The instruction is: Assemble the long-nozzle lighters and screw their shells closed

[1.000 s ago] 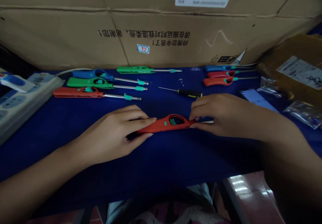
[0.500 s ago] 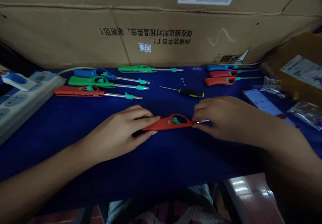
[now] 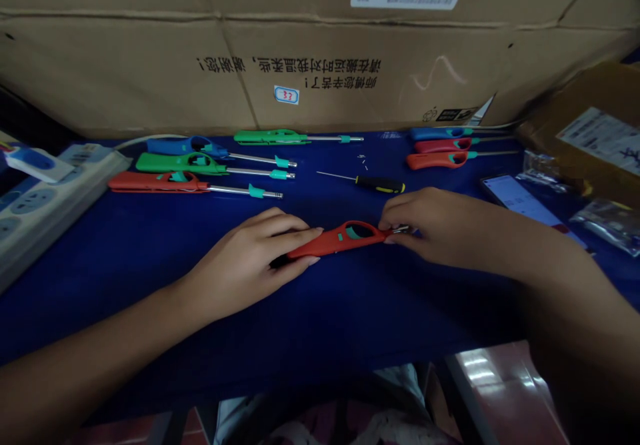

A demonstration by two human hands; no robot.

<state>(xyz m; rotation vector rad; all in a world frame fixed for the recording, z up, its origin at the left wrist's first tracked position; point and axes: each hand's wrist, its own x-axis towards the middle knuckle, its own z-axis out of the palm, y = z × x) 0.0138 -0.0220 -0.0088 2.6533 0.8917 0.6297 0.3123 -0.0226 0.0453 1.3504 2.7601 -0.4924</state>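
A red long-neck lighter (image 3: 327, 242) with a green trigger lies between my two hands, just over the blue table (image 3: 320, 325). My left hand (image 3: 250, 258) is closed around its handle end, thumb and fingers on either side. Pinched at the neck end is my right hand (image 3: 417, 225), with a bit of the metal tube showing between its fingers; the rest of the tube is hidden by the palm. Just beyond the right hand lies a black and yellow screwdriver (image 3: 380, 184). Several tiny screws (image 3: 363, 161) are scattered behind it.
At the left lie a blue lighter (image 3: 187, 146), a green lighter (image 3: 181, 162) and a red lighter (image 3: 155, 182), beside a power strip (image 3: 55, 195). Another green lighter (image 3: 270, 137) is at the back. More handles (image 3: 437, 160), a phone (image 3: 525, 204) and a carton (image 3: 590, 125) stand right. A large cardboard box (image 3: 150, 72) walls the back.
The red lighter has tilted slightly, its neck end rising in view. My right hand has shifted a little left and up, and less of the metal tube shows. Both hands keep their grip.
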